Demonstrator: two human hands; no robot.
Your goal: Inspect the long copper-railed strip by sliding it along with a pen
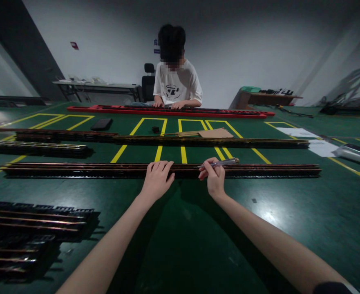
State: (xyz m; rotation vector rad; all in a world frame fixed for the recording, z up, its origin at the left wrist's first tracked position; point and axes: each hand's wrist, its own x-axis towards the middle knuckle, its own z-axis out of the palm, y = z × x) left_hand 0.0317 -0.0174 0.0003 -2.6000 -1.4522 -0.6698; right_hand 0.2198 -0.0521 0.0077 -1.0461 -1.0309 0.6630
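One long, black, copper-striped bar is laid across the green surface.
It is touched by the left hand, grip apart; a slim silvery pen-like tool is clamped in the right hand.

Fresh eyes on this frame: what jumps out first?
Yellow outlines across the middle of the green table. Nearer, the left hand rests on a long dark strip; the right hand holds a pen-like tool over it. Opposite, a person has both hands at a red rail.

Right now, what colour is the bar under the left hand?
The bar is blackish with reddish-brown lengthwise lines; see head view.
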